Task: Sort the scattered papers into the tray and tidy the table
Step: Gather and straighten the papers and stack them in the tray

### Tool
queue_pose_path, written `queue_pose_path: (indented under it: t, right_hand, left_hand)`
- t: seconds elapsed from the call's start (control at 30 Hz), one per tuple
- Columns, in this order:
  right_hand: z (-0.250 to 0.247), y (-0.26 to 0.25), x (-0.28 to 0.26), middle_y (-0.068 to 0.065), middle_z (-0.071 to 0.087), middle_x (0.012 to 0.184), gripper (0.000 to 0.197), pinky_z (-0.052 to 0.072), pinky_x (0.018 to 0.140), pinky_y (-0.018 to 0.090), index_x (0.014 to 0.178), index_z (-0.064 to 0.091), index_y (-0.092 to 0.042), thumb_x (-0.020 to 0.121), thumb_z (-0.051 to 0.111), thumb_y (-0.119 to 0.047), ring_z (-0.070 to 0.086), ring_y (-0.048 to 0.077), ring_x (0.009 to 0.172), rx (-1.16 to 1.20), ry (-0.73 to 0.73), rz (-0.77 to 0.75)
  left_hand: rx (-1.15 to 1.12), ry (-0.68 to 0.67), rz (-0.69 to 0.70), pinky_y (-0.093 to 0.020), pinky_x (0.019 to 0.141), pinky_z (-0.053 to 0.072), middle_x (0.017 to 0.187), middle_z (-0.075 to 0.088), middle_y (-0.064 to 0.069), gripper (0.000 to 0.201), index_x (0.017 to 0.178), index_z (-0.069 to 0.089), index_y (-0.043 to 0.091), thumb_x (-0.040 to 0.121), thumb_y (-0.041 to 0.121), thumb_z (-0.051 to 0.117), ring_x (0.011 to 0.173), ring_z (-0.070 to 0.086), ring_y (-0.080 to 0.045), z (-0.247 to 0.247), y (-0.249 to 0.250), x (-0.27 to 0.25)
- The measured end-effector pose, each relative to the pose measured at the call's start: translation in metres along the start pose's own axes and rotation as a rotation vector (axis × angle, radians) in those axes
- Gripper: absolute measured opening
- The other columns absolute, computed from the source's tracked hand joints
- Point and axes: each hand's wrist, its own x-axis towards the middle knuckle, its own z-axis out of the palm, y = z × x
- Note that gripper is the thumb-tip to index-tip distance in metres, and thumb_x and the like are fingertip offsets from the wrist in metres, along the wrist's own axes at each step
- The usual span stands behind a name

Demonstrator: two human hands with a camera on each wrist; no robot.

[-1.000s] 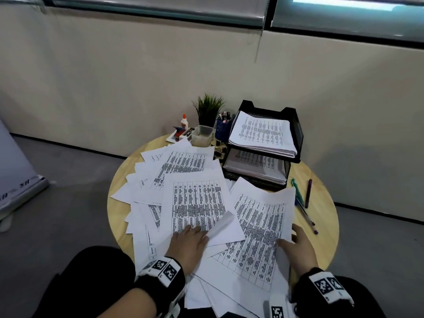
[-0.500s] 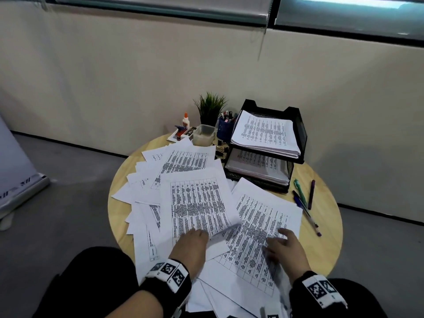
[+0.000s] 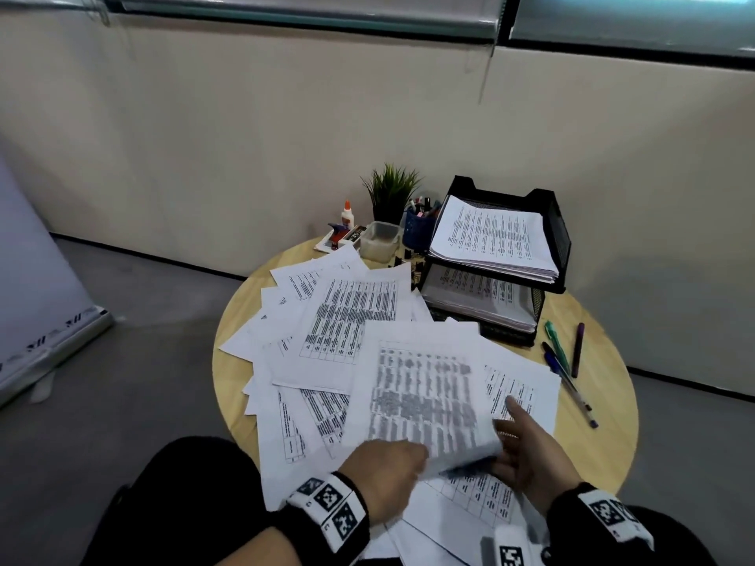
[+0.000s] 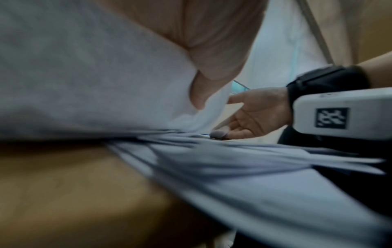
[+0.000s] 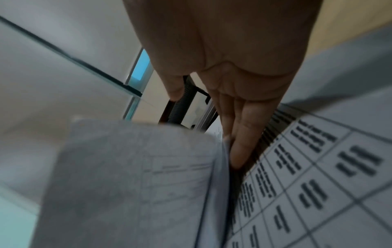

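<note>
Printed sheets (image 3: 347,320) lie scattered over a round wooden table (image 3: 604,406). At the near edge one sheet (image 3: 421,398) is lifted off the pile and blurred; my left hand (image 3: 412,455) pinches its near left corner, with the thumb (image 4: 214,70) pressed on the sheet (image 4: 95,83). My right hand (image 3: 517,439) has straight fingers (image 5: 239,142) slid between that raised sheet (image 5: 137,176) and a sheet lying flat (image 5: 318,167). At the back right, the black two-tier tray (image 3: 549,222) holds stacked papers on both levels.
Several pens (image 3: 566,361) lie on the bare wood right of the papers. A small plant (image 3: 392,194), glue bottle (image 3: 347,214), clear plastic box (image 3: 380,241) and blue pen cup (image 3: 418,228) crowd the table's back. A white banner base (image 3: 49,332) stands on the floor at left.
The sheet that lay flat under my left hand has come up off the pile and swung right. My right hand has moved left from the paper's edge to under that sheet.
</note>
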Motion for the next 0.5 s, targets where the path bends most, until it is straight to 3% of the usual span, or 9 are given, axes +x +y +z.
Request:
queue_pose_path:
  t: [0.07,0.1,0.13,0.17,0.23,0.3,0.37,0.4,0.5]
  right_hand:
    - [0.001,0.002,0.0,0.019,0.073,0.087,0.041,0.058,0.069,0.038,0.105,0.062,0.007,0.086,0.067,-0.029,0.072,0.03,0.077,-0.081,-0.035,-0.019]
    - [0.001,0.005,0.0,0.02,0.072,0.078,0.028,0.058,0.066,0.036,0.099,0.061,0.013,0.086,0.065,-0.012,0.071,0.029,0.069,-0.153,-0.025,-0.054]
    - [0.002,0.005,-0.001,0.022,0.071,0.072,0.014,0.058,0.065,0.036,0.093,0.06,0.015,0.085,0.059,0.004,0.07,0.029,0.063,-0.224,-0.017,-0.097]
    - [0.0,0.008,0.002,0.026,0.07,0.074,0.012,0.058,0.07,0.044,0.093,0.06,0.016,0.083,0.053,0.014,0.07,0.033,0.066,-0.269,-0.007,-0.109]
    - [0.002,0.008,0.003,0.031,0.069,0.086,0.019,0.051,0.084,0.061,0.096,0.061,0.016,0.081,0.051,0.019,0.068,0.044,0.079,-0.33,0.037,-0.123]
    - [-0.001,0.006,0.001,0.031,0.069,0.086,0.013,0.049,0.086,0.062,0.088,0.064,0.013,0.076,0.059,0.013,0.067,0.046,0.081,-0.368,0.074,-0.144]
    - [-0.006,-0.002,-0.005,0.023,0.069,0.073,0.014,0.052,0.07,0.052,0.072,0.062,0.007,0.062,0.067,-0.001,0.065,0.039,0.068,-0.454,0.128,-0.157]
    - [-0.011,-0.006,-0.007,0.016,0.064,0.062,0.013,0.047,0.061,0.043,0.064,0.059,0.004,0.06,0.068,-0.005,0.059,0.03,0.06,-0.493,0.155,-0.174]
    - [-0.023,-0.018,-0.014,0.007,0.043,0.052,0.021,0.026,0.059,0.032,0.059,0.05,-0.008,0.073,0.064,-0.002,0.038,0.018,0.056,-0.609,0.129,-0.132]
  left_hand:
    - [-0.062,-0.082,0.059,-0.03,0.07,0.046,0.092,0.065,-0.002,0.034,0.096,0.06,0.018,0.094,0.047,0.042,0.079,0.059,-0.021,-0.003,0.004,-0.002]
    - [-0.115,-0.125,0.061,-0.03,0.075,0.049,0.094,0.067,0.001,0.048,0.096,0.063,0.021,0.089,0.062,0.039,0.082,0.061,-0.019,-0.005,0.006,-0.004]
    - [-0.206,-0.147,0.035,-0.031,0.082,0.05,0.098,0.068,0.001,0.057,0.099,0.065,0.022,0.085,0.069,0.035,0.086,0.063,-0.017,-0.009,0.006,-0.006]
    - [-0.348,-0.141,-0.025,-0.033,0.089,0.049,0.106,0.069,0.001,0.061,0.104,0.065,0.023,0.085,0.071,0.033,0.092,0.063,-0.015,-0.012,0.002,-0.005]
    - [-0.674,-0.017,-0.183,-0.035,0.1,0.042,0.122,0.064,0.002,0.053,0.109,0.065,0.024,0.089,0.064,0.038,0.107,0.06,-0.014,-0.022,-0.013,0.0]
    - [-0.767,0.217,-0.332,-0.027,0.098,0.04,0.125,0.06,0.003,0.033,0.107,0.066,0.021,0.092,0.046,0.05,0.112,0.056,-0.013,-0.031,-0.038,0.011]
    - [-0.697,0.409,-0.511,-0.015,0.083,0.041,0.121,0.058,0.0,0.024,0.107,0.064,0.015,0.09,0.031,0.059,0.1,0.057,-0.01,-0.037,-0.069,0.022]
    - [-0.654,0.455,-0.619,-0.014,0.082,0.043,0.121,0.056,-0.002,0.03,0.113,0.061,0.013,0.087,0.03,0.062,0.098,0.058,-0.012,-0.038,-0.085,0.025]
    - [-0.518,0.365,-0.869,-0.035,0.102,0.04,0.135,0.046,-0.014,0.062,0.132,0.046,0.01,0.081,0.039,0.065,0.122,0.048,-0.03,-0.033,-0.122,0.029]
